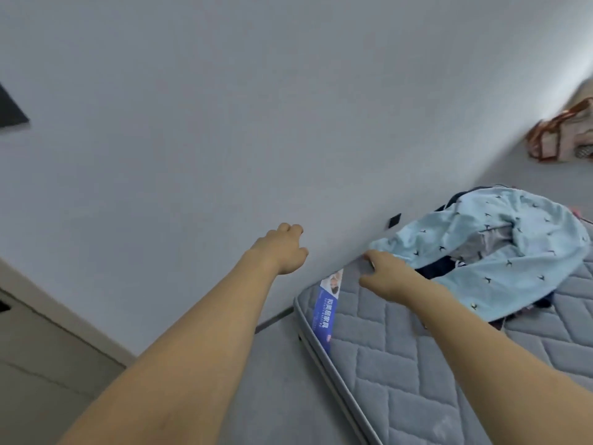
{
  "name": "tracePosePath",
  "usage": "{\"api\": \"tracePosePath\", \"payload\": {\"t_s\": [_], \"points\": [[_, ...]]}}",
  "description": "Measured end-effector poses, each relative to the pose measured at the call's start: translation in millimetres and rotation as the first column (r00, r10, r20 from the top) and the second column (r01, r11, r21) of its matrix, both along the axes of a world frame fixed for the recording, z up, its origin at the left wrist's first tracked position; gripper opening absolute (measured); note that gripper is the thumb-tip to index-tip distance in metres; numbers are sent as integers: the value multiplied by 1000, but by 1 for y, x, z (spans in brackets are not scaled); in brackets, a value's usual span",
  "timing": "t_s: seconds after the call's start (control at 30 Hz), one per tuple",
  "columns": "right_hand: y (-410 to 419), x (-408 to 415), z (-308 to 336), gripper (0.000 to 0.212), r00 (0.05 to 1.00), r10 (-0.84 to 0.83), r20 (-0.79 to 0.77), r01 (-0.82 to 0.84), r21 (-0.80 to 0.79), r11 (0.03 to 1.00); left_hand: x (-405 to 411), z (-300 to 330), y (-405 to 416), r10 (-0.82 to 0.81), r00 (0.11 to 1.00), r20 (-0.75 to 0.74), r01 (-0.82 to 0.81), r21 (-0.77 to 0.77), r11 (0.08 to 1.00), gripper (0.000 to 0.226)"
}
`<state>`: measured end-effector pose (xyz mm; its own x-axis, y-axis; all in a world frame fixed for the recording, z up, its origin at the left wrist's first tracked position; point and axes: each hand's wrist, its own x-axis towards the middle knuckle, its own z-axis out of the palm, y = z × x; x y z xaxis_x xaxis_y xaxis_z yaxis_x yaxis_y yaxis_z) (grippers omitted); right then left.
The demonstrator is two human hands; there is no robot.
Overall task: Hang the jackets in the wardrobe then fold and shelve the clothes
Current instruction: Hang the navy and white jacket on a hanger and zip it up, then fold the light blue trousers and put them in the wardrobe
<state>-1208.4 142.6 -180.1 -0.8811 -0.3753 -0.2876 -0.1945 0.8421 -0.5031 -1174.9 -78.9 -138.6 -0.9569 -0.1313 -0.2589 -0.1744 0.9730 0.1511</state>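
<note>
The grip of the left hand [282, 248], at the centre of the frame, is loosely curled and holds nothing. To its right, the right hand [383, 274] reaches with relaxed fingers, empty, just beside the light blue jacket [500, 248] crumpled on the grey mattress [401, 364] at lower right.

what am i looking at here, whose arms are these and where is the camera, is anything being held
There is no machine here. One wide-angle camera sits on a person's head and looks forward and down, so the two bare arms are the wearer's own. The left hand reaches out in front of the plain wall and holds nothing. The right hand is at the edge of a light blue patterned garment; whether it grips the cloth yet cannot be told. That garment lies crumpled over darker clothes on a grey quilted mattress. A bag with reddish straps stands farther off by the wall.
</note>
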Motion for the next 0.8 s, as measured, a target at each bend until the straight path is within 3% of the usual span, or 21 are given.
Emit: {"api": "tracePosePath", "payload": {"t_s": [0.1, 0.23, 0.4, 0.5, 0.6, 0.7, 0.73, 0.8], "points": [[60, -33, -29, 60, 989, -137, 59, 139, -23, 990, -66, -36, 58, -159, 975, 156, 162, -8, 987, 50], [136, -82, -69, 58, 933, -330, 143, 335, -8, 942, -146, -77, 127, -300, 870, 391, 309, 41, 950, 36], [190, -155, -118, 62, 833, -502, 233, 525, -49, 850, -245, -123, 182, -458, 810, 365, 469, 63, 881, 40], [208, -199, -159, 64, 726, -612, 314, 670, -122, 732, -305, -163, 197, -488, 784, 382, 503, 69, 862, 40], [225, -246, -223, 68, 597, -696, 399, 789, -139, 598, -368, -231, 211, -468, 782, 410, 482, 77, 873, 47], [239, -282, -315, 72, 454, -778, 434, 876, -56, 480, -426, -324, 233, -478, 773, 416, 497, 71, 865, 58], [240, -291, -348, 76, 453, -781, 430, 864, 4, 503, -441, -358, 240, -484, 767, 421, 511, 54, 858, 63], [235, -304, -415, 90, 535, -731, 423, 746, 170, 644, -467, -425, 248, -476, 771, 423, 536, -27, 844, 72]]}}
